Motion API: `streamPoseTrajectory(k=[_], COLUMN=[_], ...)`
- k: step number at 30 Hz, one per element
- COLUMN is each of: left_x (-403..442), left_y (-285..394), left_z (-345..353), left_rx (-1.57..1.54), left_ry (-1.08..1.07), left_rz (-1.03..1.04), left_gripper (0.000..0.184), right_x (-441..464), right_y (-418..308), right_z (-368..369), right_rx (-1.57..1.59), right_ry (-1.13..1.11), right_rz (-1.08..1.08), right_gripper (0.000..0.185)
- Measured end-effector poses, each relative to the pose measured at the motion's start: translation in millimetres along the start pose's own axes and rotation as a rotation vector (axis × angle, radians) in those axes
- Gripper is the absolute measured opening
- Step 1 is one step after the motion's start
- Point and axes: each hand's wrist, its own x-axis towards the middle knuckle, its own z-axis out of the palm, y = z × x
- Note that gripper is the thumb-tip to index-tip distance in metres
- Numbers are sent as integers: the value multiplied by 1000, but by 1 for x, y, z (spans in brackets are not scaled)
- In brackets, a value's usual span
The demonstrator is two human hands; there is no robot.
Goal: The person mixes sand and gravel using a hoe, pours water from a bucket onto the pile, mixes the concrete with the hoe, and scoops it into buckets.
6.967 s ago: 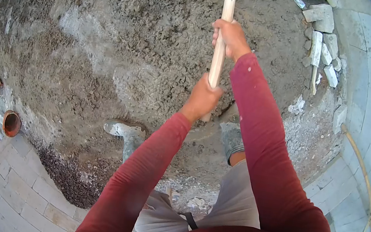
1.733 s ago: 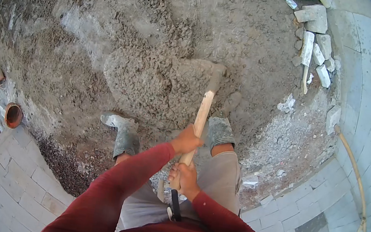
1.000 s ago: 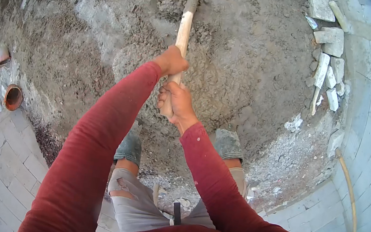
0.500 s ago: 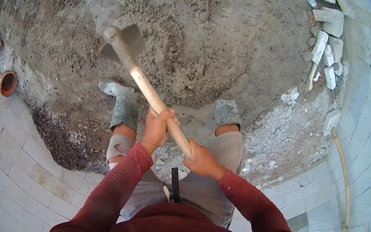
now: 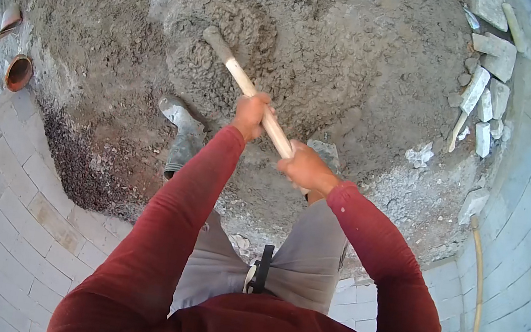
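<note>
A hoe with a pale wooden handle slants from upper left to lower right. My left hand is wrapped round the middle of the handle. Lower down, near its end, my right hand grips the same handle. The hoe's mud-coated head is down in the wet grey mix, and its blade is hidden there. Two mud-covered boots stand at the near edge of the mix, the left boot more plainly seen than the right boot.
Broken white blocks lie along the right edge, beside a grey block wall. A pole is at lower right. On the left are an orange-brown bucket, another container and dark gravel. Pale paving curves round lower left.
The hoe's blade, raised above the mix at the left half a second ago, has moved forward and down into it. Both hands moved forward with the handle, keeping their grip.
</note>
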Motion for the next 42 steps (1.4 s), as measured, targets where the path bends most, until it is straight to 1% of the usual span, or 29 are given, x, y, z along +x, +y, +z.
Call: streamPoseTrajectory(k=[1, 2, 3, 5, 7, 8, 11, 13, 14, 15, 16, 18, 19, 20, 21, 22, 23, 24, 26, 27, 29, 30, 32, 34, 35, 37, 39, 40, 42], left_x=[-20, -54, -78, -124, -172, -187, -217, -204, -192, -178, -155, -84, -51, -18, -13, 2, -10, -28, -56, -74, -106, -129, -131, -108, -89, -44, 1, 6, 10], left_y=[-31, -48, -71, -105, -122, -122, -96, -50, -27, -3, 18, 27, 14, 6, 1, -29, -45, -63, -95, -98, -67, -50, -6, 47, 71, 99, 65, 28, -69], left_z=[8, 23, 31, 38, 49, 58, 91, 134, 154, 171, 185, 183, 157, 122, 75, 18, -22, -61, -121, -138, -137, -135, -108, -65, -41, 0, 2, -13, -51], left_rx=[-53, -95, -202, -196, -199, -135, 60, 159, 189, 269, 346, 502, 704, 908, 1138, 1168, 1215, 1174, 950, 797, 666, 608, 549, 429, 387, 366, 364, 447, 460], left_ry=[-92, -127, -198, -370, -508, -586, -804, -871, -875, -819, -766, -655, -549, -436, -416, -357, -312, -226, -194, -153, -104, -75, -71, -121, -162, -156, -143, -109, -77], left_rz=[12, -46, -164, -340, -363, -275, 13, 211, 301, 365, 435, 410, 386, 362, 190, 174, 107, 28, -11, -61, -30, -29, 176, 266, 366, 355, 231, 46, -106], left_gripper=[25, 24, 22, 23, 22, 21, 18, 17, 17, 16, 16, 20, 23, 26, 27, 26, 28, 27, 14, 11, 16, 20, 13, 9, 6, 8, 9, 10, 13], right_x=[-28, -67, -96, -148, -192, -206, -214, -183, -162, -139, -109, -43, -3, 12, 25, 17, 11, -8, -36, -50, -65, -69, -54, -18, 3, 38, 40, 40, -2], right_y=[33, 45, 72, 118, 162, 176, 186, 141, 109, 76, 47, 14, 12, -5, -10, -14, -2, 11, 49, 49, 41, 35, 18, -6, -15, -24, 11, 28, 73], right_z=[0, -7, -17, -29, -21, -13, 19, 29, 30, 32, 34, 54, 81, 116, 163, 204, 242, 269, 319, 335, 349, 343, 295, 224, 189, 128, 136, 141, 187], right_rx=[-43, -123, -187, -326, -439, -493, -483, -320, -218, -112, 41, 319, 579, 971, 1253, 1313, 1288, 1267, 1043, 836, 416, 437, 476, 321, 263, 170, 167, 156, 167], right_ry=[45, 82, 102, 103, 226, 290, 680, 919, 973, 1021, 1064, 1027, 947, 734, 576, 518, 482, 403, 306, 398, 567, 516, 417, 453, 513, 543, 517, 509, 505], right_rz=[-66, -24, -168, -58, -54, -51, -123, -151, -170, -183, -279, -273, -263, -184, -44, 70, 109, 223, 234, 155, -12, -29, -78, -157, -234, -254, -142, -98, 62], right_gripper=[42, 40, 41, 43, 45, 45, 44, 39, 37, 34, 30, 27, 26, 25, 26, 27, 26, 25, 29, 31, 35, 36, 39, 38, 38, 38, 39, 40, 40])
